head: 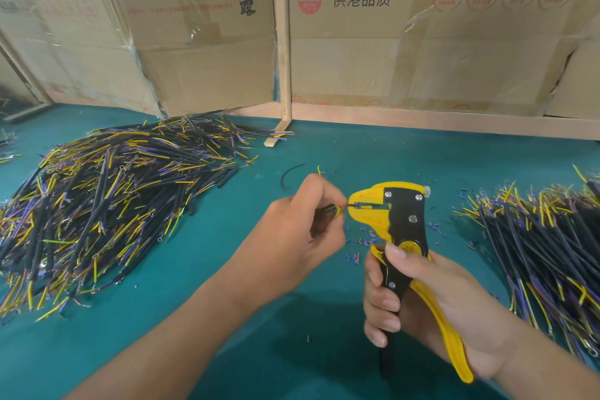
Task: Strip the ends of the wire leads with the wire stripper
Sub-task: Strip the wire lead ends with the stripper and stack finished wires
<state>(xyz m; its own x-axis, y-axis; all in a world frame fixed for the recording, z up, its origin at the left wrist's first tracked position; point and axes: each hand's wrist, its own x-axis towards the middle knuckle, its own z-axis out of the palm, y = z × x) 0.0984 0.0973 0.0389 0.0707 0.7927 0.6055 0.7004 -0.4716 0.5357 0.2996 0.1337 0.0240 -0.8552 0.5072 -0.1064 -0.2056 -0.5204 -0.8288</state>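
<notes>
My right hand (422, 302) grips the handles of a yellow and black wire stripper (399, 221), held upright with its jaws pointing left. My left hand (302, 230) pinches a black wire lead (328, 209) with yellow and purple cores. The tip of one core sits inside the stripper's jaws (360, 205). Most of the lead is hidden inside my left hand.
A big heap of black leads (107, 204) lies at the left on the green table (227, 269), another heap (545, 237) at the right. Cut bits of insulation (360, 243) are scattered under the stripper. Cardboard boxes (389, 26) and a wooden rail stand behind.
</notes>
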